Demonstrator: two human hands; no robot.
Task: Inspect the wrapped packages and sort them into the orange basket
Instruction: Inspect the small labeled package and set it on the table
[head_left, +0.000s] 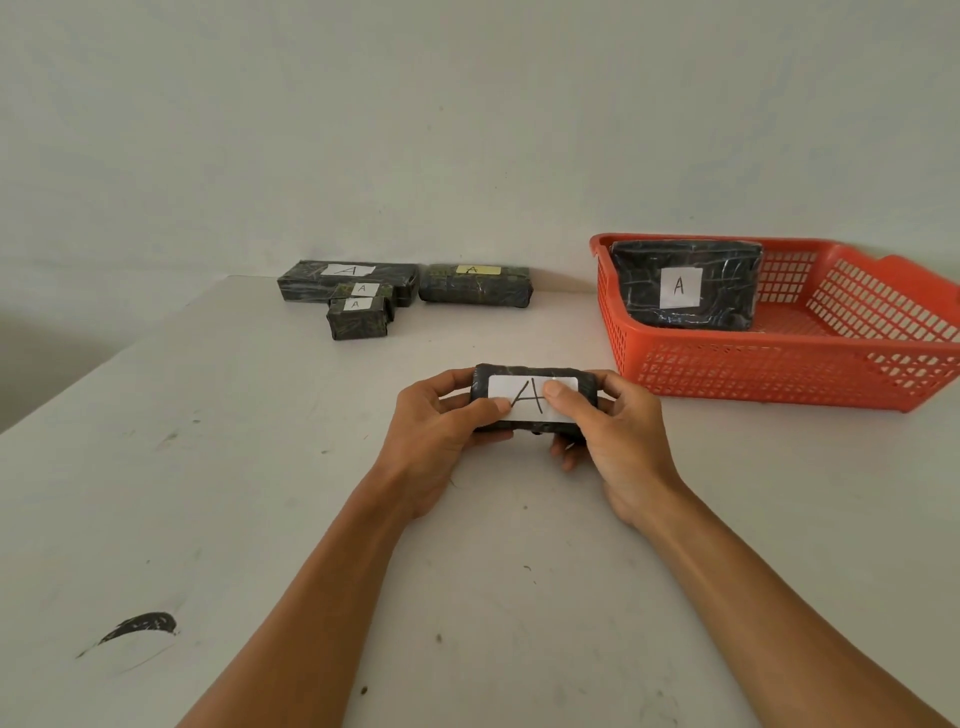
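Gripping dark wrapped package (532, 374), white "A" label, both hands.

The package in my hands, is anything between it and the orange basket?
Nothing visible. The held package is gripped by the left hand and right hand; bare table lies toward the orange basket, which holds one package at its left.

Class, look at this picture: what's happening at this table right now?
A person holds a dark wrapped package in both hands, left hand and right hand, thumbs on its white label marked A. One larger package, also marked A, already leans inside the orange basket on the right. Four more wrapped packages wait at the far edge of the white table, by the wall.
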